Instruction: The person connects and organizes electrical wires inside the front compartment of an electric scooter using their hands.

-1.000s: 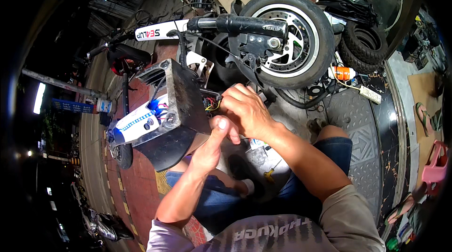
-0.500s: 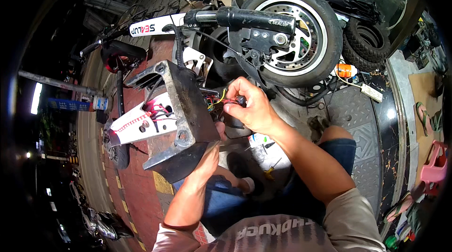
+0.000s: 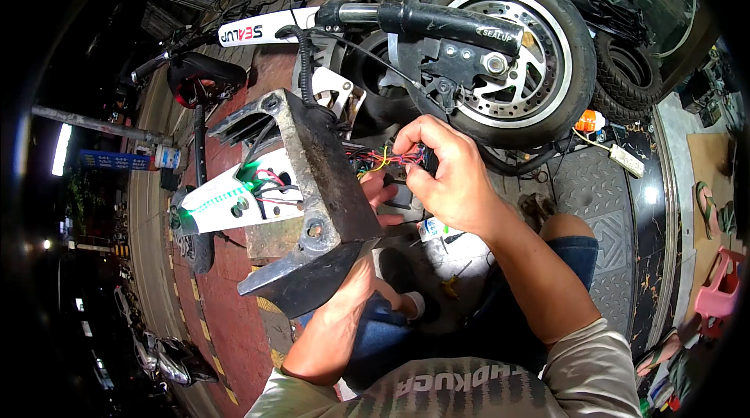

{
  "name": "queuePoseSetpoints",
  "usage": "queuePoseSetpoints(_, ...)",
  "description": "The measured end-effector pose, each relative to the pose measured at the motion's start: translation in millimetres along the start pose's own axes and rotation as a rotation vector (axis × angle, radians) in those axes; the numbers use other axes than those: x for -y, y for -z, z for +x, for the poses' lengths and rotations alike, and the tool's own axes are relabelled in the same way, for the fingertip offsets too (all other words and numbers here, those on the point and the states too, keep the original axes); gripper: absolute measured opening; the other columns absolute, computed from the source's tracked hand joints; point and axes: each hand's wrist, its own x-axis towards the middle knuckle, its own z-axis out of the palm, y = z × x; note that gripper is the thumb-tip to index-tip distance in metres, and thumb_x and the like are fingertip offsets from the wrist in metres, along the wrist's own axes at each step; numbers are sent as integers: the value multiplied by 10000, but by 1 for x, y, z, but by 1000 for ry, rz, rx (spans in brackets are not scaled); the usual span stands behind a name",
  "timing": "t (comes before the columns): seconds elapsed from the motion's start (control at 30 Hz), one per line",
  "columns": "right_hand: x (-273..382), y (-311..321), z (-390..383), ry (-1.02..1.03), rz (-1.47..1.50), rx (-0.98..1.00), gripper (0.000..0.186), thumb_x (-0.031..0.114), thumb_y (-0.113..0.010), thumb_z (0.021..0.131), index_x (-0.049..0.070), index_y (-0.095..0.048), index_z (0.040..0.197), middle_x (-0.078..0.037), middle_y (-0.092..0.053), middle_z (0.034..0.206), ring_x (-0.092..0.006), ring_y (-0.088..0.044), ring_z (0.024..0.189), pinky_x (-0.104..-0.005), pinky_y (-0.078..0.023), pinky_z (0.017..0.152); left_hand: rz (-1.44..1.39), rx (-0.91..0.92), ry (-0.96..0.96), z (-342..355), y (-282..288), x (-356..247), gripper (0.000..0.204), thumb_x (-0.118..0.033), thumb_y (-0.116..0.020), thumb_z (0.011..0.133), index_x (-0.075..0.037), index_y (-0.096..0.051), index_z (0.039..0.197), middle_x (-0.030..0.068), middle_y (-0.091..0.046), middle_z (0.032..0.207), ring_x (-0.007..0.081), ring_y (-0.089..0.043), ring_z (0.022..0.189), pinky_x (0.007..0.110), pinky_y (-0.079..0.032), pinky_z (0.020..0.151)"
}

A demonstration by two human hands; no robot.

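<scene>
The bundle of thin red, yellow and black plastic-sheathed wires (image 3: 384, 158) lay in front of you, strung between the far side of a scuffed black box-shaped housing (image 3: 344, 172) and your right hand (image 3: 457, 180). It looked light and limp, likely to bend wherever you nudged it and to tangle easily; the thin strands seemed fragile, so a hard tug might have strained their ends. The best hold was probably close to the dark end piece, too small to make out clearly, with several strands taken together.

The wires' right end ran in between your right thumb and forefinger, which were curled to a narrow gap and appeared to pinch it. Your left hand (image 3: 376, 193) reached from beneath the housing, its fingertips showing just below the wires; the rest was hidden, so you could not tell whether those fingers gripped anything or only steadied the box.

The housing, tilted over your left forearm, looked stiff and fairly heavy, better carried by its thick rim than by its smooth sides. A white perforated panel (image 3: 223, 203) lit with green jutted from its open side. Beyond it rose a black ribbed cable sleeve (image 3: 305, 66), and farther off lay a black-tyred wheel with a silver brake disc (image 3: 580, 58), apart from your fingers.
</scene>
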Motion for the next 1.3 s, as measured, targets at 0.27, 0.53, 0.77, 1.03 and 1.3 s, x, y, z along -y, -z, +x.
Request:
queuePoseSetpoints(0.27,8,7,-10,-61,191,75,303,-70,-617,846,-28,-616,1146,-105,-667,983,-176,-672,924,-353,-569,825,-221,-49,64,-3,-10,3,387,-205,-731,990,-71,-629,1338,64,-669,1304,232,-654,1096,366,-559,844)
queuePoseSetpoints(0.53,17,12,-14,-279,404,252,400,-119,-602,866,-33,-542,1252,-143,-596,1144,-166,-681,914,-305,-602,743,-360,-104,114,-3,-20,9,262,-191,-718,999,-80,-646,1226,41,-674,1162,217,-663,1028,358,-554,837)
queuePoseSetpoints(0.77,1,17,-12,-112,361,291,356,-74,-639,871,-28,-561,1215,-125,-628,1127,-144,-673,876,-308,-580,753,-388,-75,173,0,-25,10,255,-188,-709,1004,-71,-641,1220,61,-673,1156,220,-672,1001,362,-569,815)
queuePoseSetpoints(1.03,12,18,-13,-271,551,283,231,-43,-638,888,-37,-614,1117,-60,-671,956,-105,-656,835,-278,-543,738,-408,-86,202,4,-23,11,247,-184,-699,1010,-61,-635,1214,85,-672,1149,224,-682,970,366,-585,789)
queuePoseSetpoints(1.3,-7,15,-12,-334,406,113,187,-45,-624,903,-2,-666,1080,-2,-635,938,-48,-540,765,-248,-451,668,-414,-97,221,6,-17,11,239,-181,-689,1016,-51,-630,1208,108,-670,1142,228,-692,940,369,-602,764)
